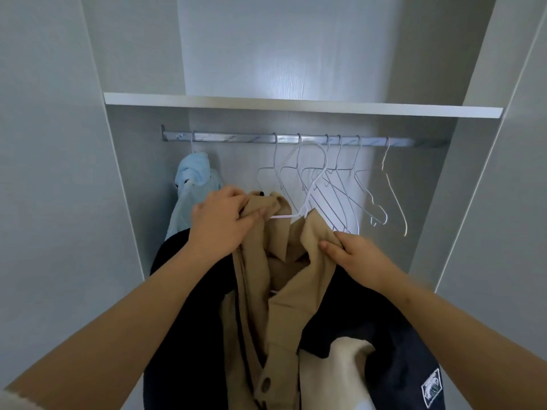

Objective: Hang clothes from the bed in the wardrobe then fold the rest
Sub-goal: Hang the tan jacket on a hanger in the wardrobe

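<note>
A tan jacket [266,306] with a button hangs in front of me, inside the open wardrobe. A white hanger [307,202] sits in its collar, with the hook raised toward the metal rail [236,139]. My left hand [222,223] grips the jacket's left shoulder over the hanger's arm. On the other side, my right hand [358,258] pinches the right collar and shoulder. A dark navy garment [393,329] with a patch is draped behind and below the jacket.
A light blue garment [192,179] hangs at the rail's left end. Several bare white wire hangers [349,187] hang along the rail's middle and right. A white shelf [296,103] runs above the rail. Grey wardrobe walls [59,173] stand on both sides.
</note>
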Tool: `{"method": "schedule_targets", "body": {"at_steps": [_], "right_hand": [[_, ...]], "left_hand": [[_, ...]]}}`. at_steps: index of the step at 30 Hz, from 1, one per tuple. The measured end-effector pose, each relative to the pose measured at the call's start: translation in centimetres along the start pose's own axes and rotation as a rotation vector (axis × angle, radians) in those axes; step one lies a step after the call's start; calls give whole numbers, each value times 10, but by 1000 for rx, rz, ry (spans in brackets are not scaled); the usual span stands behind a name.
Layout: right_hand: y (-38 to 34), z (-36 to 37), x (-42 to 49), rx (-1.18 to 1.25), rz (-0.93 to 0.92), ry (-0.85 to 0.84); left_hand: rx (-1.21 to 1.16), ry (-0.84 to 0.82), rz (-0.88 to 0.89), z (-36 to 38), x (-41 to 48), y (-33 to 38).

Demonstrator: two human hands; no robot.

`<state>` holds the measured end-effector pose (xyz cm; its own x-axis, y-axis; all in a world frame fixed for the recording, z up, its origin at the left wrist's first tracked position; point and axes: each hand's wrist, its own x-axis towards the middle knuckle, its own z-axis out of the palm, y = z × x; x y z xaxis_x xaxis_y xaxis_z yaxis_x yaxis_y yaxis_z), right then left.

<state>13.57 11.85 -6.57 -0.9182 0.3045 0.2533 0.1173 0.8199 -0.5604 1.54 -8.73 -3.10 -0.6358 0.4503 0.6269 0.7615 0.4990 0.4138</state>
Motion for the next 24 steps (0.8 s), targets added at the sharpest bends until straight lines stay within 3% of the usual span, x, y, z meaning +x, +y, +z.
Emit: {"method": "schedule_targets", "body": {"at_steps": [4,6,8,9,12,13,14,15,17,18,19,21,22,24], "right_hand": [[8,10,3,-77,91,-65],[13,11,5,-77,144,-19],[13,10,7,-32,179,67],[12,9,7,17,180,107],[6,4,6,88,120,169],[3,3,6,81,92,171],[1,4,5,70,71,170],[-1,4,4,65,58,169],[-4,5,3,89,43,165],[-6,5,3,104,36,159],[-8,6,2,113,22,158],[-13,6,1,106,-17,183],[-15,6,0,81,-33,197],[-20,6,-3,20,-53,211]], "left_hand": [[-545,466,-307,-21,4,14],[-852,468,-355,-26,1,22],[-901,237,-335,-16,-16,32],[-798,32,-305,-8,-26,34],[-486,-791,-122,-1,-46,24],[-461,-941,-59,-5,-47,19],[-463,-941,36,-10,-46,16],[-402,-749,163,-14,-42,13],[-42,-143,376,-20,-30,7],[134,39,400,-22,-24,5],[237,53,371,-20,-17,5],[260,-157,279,-14,-8,5],[180,-235,250,-10,-7,5],[-40,-214,238,-3,-7,6]]}}
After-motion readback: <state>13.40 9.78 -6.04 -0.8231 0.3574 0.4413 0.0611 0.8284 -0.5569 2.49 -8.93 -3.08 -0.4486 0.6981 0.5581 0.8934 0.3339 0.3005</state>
